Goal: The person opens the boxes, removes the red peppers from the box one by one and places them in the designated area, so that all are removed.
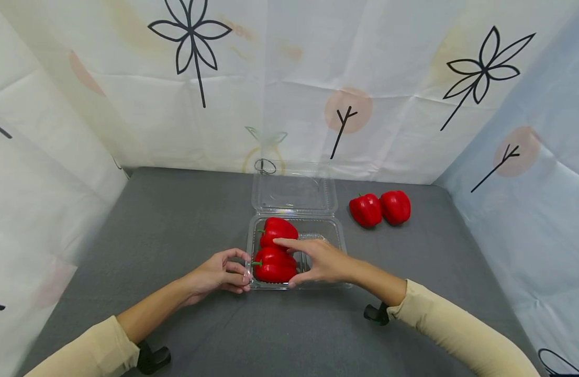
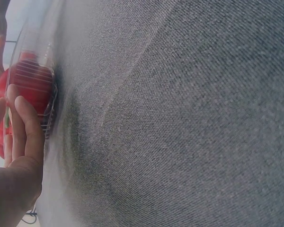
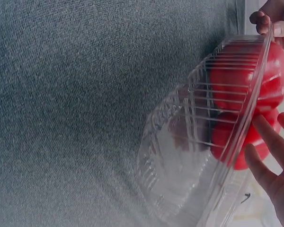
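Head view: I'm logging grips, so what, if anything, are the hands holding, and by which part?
The left hand pinches the box by its left rim. The right hand is open by the peppers, with no visible grip.

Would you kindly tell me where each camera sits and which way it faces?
Head: head-worn, facing forward and down at the clear container; left hand, right hand and forearms show.
Left wrist: worn there, facing the gray tabletop and container; both hands partly show.
Right wrist: worn there, facing tabletop and container; both hands partly show.
Wrist views share the container's red peppers.
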The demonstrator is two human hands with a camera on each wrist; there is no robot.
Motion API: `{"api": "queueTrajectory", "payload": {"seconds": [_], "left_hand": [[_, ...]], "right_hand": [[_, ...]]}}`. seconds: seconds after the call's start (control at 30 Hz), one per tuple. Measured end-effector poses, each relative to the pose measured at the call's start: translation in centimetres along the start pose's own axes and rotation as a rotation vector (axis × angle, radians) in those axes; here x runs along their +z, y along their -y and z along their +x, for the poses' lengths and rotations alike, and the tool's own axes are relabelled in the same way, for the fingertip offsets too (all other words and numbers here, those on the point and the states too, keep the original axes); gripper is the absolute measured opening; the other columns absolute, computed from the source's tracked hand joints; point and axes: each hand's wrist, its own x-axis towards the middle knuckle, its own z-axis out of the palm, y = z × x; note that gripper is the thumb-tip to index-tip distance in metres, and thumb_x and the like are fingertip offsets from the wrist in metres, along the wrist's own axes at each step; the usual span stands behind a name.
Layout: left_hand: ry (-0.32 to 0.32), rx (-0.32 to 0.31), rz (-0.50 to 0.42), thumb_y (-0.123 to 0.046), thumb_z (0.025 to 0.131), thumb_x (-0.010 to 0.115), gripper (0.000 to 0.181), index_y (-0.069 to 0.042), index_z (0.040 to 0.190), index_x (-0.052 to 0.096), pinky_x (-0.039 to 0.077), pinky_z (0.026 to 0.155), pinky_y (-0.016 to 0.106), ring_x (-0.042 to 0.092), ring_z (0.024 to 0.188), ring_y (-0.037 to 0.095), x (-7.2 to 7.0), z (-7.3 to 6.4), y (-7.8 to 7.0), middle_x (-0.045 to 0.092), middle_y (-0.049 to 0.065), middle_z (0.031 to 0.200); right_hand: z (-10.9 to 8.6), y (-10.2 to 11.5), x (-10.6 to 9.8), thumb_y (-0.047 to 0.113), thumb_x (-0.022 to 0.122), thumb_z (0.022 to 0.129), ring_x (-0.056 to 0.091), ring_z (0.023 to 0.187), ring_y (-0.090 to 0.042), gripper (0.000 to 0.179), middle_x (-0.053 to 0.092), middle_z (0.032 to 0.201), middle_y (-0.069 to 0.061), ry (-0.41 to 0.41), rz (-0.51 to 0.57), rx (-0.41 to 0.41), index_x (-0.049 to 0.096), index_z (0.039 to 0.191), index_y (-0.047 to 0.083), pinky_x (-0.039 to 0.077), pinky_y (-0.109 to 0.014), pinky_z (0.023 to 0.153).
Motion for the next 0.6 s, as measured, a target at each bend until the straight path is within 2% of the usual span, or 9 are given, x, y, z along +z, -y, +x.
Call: {"api": "queueTrajectory", "payload": {"seconds": [0.2, 0.4, 0.6], "left_hand": [[-0.005, -0.004, 0.008, -0.008, 0.092, 0.071, 0.051, 0.003, 0.13, 0.04, 0.059, 0.082, 0.036, 0.073, 0.086, 0.026, 0.0, -0.1, 0.0, 0.072, 0.016, 0.1], [-0.013, -0.009, 0.009, -0.009, 0.091, 0.072, 0.052, 0.003, 0.131, 0.04, 0.059, 0.082, 0.036, 0.073, 0.086, 0.026, 0.1, -0.1, 0.0, 0.072, 0.015, 0.1], [-0.018, -0.012, 0.009, -0.008, 0.091, 0.072, 0.052, 0.003, 0.13, 0.04, 0.059, 0.081, 0.036, 0.073, 0.085, 0.026, 0.1, 0.0, 0.0, 0.072, 0.018, 0.101]], "right_hand": [[0.4, 0.3, 0.3, 0.036, 0.083, 0.081, 0.05, 0.13, -0.017, 0.082, 0.05, 0.147, 0.0, 0.038, -0.005, -0.009, 0.042, 0.15, 0.018, 0.048, -0.041, 0.103], [0.8, 0.7, 0.6, 0.033, 0.081, 0.084, 0.052, 0.118, -0.02, 0.079, 0.049, 0.138, -0.002, 0.075, -0.037, 0.029, 0.042, 0.151, 0.022, 0.054, -0.04, 0.092], [1.3, 0.6, 0.8, 0.027, 0.079, 0.086, 0.051, 0.113, -0.019, 0.072, 0.047, 0.132, -0.004, 0.094, -0.076, 0.016, 0.045, 0.149, 0.019, 0.055, -0.036, 0.084]]}}
